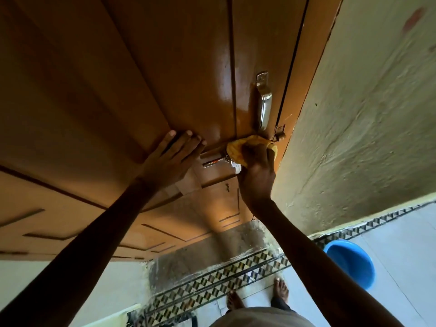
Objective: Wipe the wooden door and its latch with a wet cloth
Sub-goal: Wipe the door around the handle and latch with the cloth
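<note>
While my right hand (257,175) bunches the yellow cloth (245,149) against the door, the figure reads:

Latch (215,159): its bolt runs crosswise, just left of my cloth and touching it.
Nearer hand: the right; fingers clamped on the cloth.
Left hand (172,159): flat on the wooden door (118,90), fingers together and straight, tips beside the bolt's end.
Next stroke, as I judge: leftward along the bolt.
Count: one latch, one cloth, one pull handle (263,102), one blue tub (351,263).
</note>
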The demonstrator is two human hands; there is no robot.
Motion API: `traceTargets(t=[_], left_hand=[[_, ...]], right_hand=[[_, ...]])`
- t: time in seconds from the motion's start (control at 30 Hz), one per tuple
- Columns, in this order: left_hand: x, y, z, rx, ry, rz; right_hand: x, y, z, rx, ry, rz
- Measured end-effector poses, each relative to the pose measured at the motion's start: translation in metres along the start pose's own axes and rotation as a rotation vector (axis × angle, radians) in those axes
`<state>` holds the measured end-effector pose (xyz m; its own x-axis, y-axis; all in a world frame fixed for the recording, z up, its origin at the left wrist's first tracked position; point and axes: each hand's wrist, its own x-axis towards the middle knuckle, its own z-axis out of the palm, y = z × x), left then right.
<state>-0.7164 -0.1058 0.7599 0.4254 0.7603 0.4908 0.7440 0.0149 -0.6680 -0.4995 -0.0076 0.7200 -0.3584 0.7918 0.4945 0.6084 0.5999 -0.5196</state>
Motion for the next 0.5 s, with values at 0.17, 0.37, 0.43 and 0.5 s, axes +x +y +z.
traceTargets(t=[0.17,0.37,0.43,0.5], left_hand=[[-0.002,-0.003,0.009,0.079,0.054,0.06],[-0.002,-0.003,0.014,0.122,0.114,0.057],[-0.002,-0.003,0.016,0.122,0.126,0.054],[-0.004,-0.002,0.017,0.116,0.125,0.043]], right_hand=[[0.004,0.036,-0.015,0.05,-0.01,0.131],[-0.019,-0.013,0.004,0.04,-0.048,0.059],[-0.026,0.001,-0.004,0.072,-0.096,-0.056],[-0.015,0.023,-0.014,0.151,-0.079,0.079]])
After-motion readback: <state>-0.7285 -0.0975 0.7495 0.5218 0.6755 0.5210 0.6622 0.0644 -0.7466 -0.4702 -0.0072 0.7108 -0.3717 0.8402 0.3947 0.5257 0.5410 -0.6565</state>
